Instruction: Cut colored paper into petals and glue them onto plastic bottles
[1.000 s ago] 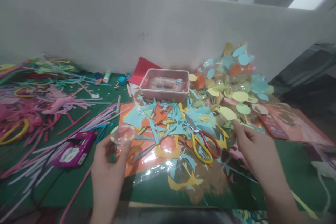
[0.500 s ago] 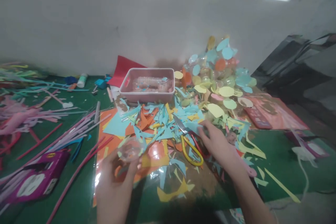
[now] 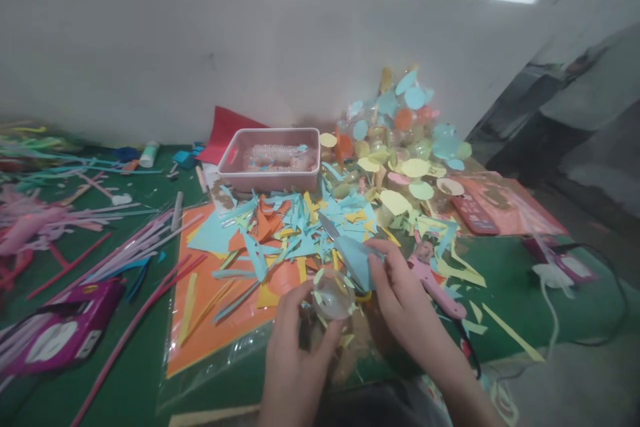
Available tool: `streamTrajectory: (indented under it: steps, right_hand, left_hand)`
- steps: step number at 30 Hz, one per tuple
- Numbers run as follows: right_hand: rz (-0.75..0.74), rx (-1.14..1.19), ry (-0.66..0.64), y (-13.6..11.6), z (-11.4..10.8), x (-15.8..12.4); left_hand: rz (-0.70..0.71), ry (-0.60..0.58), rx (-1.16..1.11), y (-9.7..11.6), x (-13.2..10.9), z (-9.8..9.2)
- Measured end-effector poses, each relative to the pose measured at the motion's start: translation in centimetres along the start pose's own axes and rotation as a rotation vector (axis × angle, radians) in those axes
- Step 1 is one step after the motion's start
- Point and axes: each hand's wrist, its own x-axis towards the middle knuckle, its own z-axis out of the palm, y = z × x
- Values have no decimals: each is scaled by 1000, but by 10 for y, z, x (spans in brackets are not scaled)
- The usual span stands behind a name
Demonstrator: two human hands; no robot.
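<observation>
My left hand (image 3: 295, 353) is closed round a small clear plastic cup (image 3: 333, 295) with paper bits stuck to its rim, held just above the table's near edge. My right hand (image 3: 405, 297) pinches a light blue paper piece (image 3: 355, 259) right beside the cup. Under both hands lies a heap of blue, orange and yellow paper scraps (image 3: 285, 233) on an orange sheet (image 3: 215, 320). The scissors are mostly hidden beneath my right hand and the blue piece.
A pink tray (image 3: 270, 177) of clear cups stands behind the scraps. A pile of cups with paper circles (image 3: 400, 140) sits at back right. Pink glue gun (image 3: 435, 283), purple box (image 3: 60, 333), paper strips (image 3: 75, 240) at left, a grey partition wall (image 3: 250, 53) behind.
My left hand has carried the clear cup rightward to the middle. My right hand has left the scissors, now holds a blue paper piece, and has drawn in next to the cup.
</observation>
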Motion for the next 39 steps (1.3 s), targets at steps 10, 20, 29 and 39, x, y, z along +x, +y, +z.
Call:
streamTrajectory:
  steps: [10, 20, 29, 39]
  right_hand:
    - [-28, 209, -137, -12, -4, -14]
    - [-147, 330, -253, -6, 7, -12]
    - [-345, 169, -333, 7, 5, -11]
    - [-437, -62, -374, 6, 12, -4]
  left_hand:
    - [-16, -50, -27, 13, 4, 4]
    - [-39, -4, -14, 2, 11, 11]
    - [-54, -86, 28, 1, 26, 11]
    - [-105, -160, 41, -2, 34, 9]
